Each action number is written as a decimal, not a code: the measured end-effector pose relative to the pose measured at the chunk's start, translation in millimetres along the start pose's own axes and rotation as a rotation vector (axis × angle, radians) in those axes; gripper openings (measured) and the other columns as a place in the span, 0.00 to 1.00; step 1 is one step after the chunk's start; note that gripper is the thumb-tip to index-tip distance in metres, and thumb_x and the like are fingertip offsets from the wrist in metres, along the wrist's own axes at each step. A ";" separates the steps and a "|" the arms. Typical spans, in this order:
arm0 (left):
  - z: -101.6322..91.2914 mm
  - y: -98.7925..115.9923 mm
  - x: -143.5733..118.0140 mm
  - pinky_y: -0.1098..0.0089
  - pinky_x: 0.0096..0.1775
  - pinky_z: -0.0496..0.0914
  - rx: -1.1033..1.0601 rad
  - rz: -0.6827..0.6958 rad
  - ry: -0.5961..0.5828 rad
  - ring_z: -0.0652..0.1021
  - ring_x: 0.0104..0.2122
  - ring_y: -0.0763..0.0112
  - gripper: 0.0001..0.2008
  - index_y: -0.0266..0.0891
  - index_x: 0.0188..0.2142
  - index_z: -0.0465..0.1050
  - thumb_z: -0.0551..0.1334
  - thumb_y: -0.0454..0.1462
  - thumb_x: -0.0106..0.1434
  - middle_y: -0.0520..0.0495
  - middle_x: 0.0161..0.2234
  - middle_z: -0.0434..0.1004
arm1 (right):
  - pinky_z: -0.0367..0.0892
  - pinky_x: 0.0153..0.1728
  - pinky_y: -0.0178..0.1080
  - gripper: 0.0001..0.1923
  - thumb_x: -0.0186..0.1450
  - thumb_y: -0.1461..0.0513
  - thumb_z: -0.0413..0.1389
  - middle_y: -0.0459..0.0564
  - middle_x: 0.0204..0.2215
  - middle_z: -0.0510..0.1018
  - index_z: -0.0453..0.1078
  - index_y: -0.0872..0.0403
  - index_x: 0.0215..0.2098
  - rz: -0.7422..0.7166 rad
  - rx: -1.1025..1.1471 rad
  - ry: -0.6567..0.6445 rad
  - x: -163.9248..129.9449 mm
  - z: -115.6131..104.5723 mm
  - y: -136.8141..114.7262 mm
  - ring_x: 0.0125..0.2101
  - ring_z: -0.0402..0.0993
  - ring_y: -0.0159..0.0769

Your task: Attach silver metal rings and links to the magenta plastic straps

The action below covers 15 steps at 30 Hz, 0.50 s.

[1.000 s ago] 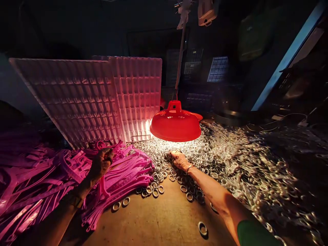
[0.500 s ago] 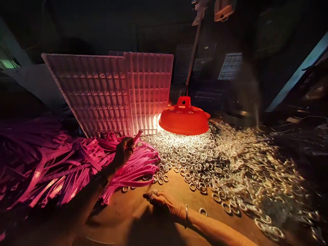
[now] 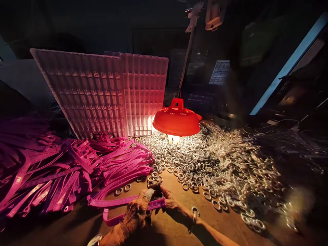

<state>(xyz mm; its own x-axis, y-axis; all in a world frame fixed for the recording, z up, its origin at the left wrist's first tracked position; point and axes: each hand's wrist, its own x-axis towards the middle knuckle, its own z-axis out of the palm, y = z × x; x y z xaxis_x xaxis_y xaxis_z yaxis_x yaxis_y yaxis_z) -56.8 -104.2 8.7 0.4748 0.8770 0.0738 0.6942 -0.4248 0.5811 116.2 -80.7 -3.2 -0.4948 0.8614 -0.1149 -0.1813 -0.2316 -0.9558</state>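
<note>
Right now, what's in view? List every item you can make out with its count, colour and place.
Lamp: one, red, hanging over the rings
Bulb: one, glowing white, under the lamp
Rings: too many to count, silvery, centre to right
Strap pile: uncountable, pink, left
Held strap: one or possibly more, pink, lower centre
Ribbed panels: at least two, pink-lit, behind the strap pile
Tabletop: one, brown, beneath
Box: one, pale, top right of centre
Bangle: one, metallic, lower right of centre
Dark background: unclear
Left hand: one, bare, lower centre, gripping the held strap
Right hand: one, bare, beside it
</note>
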 end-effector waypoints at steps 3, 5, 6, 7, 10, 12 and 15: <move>29.3 -9.5 -5.3 0.58 0.41 0.74 -0.065 -0.121 -0.071 0.79 0.35 0.53 0.39 0.45 0.60 0.62 0.54 0.31 0.45 0.37 0.44 0.78 | 0.60 0.21 0.30 0.23 0.51 0.54 0.63 0.43 0.28 0.67 0.66 0.53 0.43 0.075 0.100 0.029 0.0 4.5 7.7 0.20 0.62 0.24; 38.1 -14.8 -8.8 0.57 0.45 0.73 -0.152 -0.164 -0.064 0.79 0.38 0.51 0.40 0.47 0.61 0.62 0.55 0.31 0.44 0.37 0.44 0.78 | 0.57 0.20 0.29 0.24 0.50 0.54 0.65 0.41 0.26 0.66 0.66 0.53 0.42 0.113 0.101 0.033 1.3 3.4 17.8 0.20 0.61 0.24; 39.7 -16.8 -10.5 0.58 0.45 0.73 -0.210 -0.180 -0.049 0.79 0.40 0.51 0.39 0.49 0.60 0.62 0.55 0.32 0.45 0.38 0.43 0.79 | 0.56 0.21 0.29 0.24 0.50 0.55 0.65 0.41 0.25 0.66 0.66 0.54 0.42 0.125 0.094 0.031 2.4 2.4 23.0 0.20 0.61 0.24; 40.0 -18.4 -12.0 0.59 0.44 0.73 -0.268 -0.204 -0.025 0.79 0.40 0.51 0.38 0.51 0.59 0.64 0.55 0.33 0.46 0.39 0.41 0.80 | 0.56 0.21 0.29 0.23 0.50 0.55 0.65 0.41 0.24 0.67 0.67 0.53 0.41 0.133 0.082 0.029 3.6 1.3 27.5 0.20 0.61 0.24; 38.4 -23.5 -14.4 0.62 0.38 0.73 -0.429 -0.324 0.044 0.80 0.37 0.53 0.31 0.54 0.52 0.71 0.57 0.35 0.46 0.44 0.33 0.81 | 0.57 0.21 0.30 0.18 0.51 0.58 0.62 0.42 0.25 0.68 0.69 0.53 0.39 0.114 -0.054 0.049 8.4 -3.3 33.1 0.20 0.61 0.25; 39.3 -29.1 -14.2 0.65 0.35 0.73 -0.526 -0.467 0.100 0.79 0.30 0.57 0.22 0.47 0.44 0.75 0.59 0.36 0.47 0.46 0.27 0.78 | 0.57 0.21 0.30 0.16 0.54 0.58 0.59 0.43 0.25 0.68 0.70 0.53 0.40 0.061 -0.183 0.098 12.3 -9.2 28.5 0.21 0.61 0.26; 43.9 -40.5 -9.8 0.72 0.24 0.68 -0.784 -0.715 0.184 0.73 0.18 0.70 0.14 0.39 0.34 0.70 0.62 0.42 0.48 0.52 0.18 0.69 | 0.58 0.20 0.31 0.15 0.59 0.56 0.55 0.44 0.27 0.68 0.69 0.52 0.43 -0.020 -0.262 0.183 20.1 -26.0 13.1 0.21 0.62 0.27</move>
<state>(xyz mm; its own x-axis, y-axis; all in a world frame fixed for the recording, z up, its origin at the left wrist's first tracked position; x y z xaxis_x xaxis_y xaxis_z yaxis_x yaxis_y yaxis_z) -65.8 -105.5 -51.2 -0.0372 0.9130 -0.4063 0.2075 0.4048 0.8906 125.9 -54.7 -25.0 -0.3276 0.9372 -0.1199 0.0473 -0.1105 -0.9927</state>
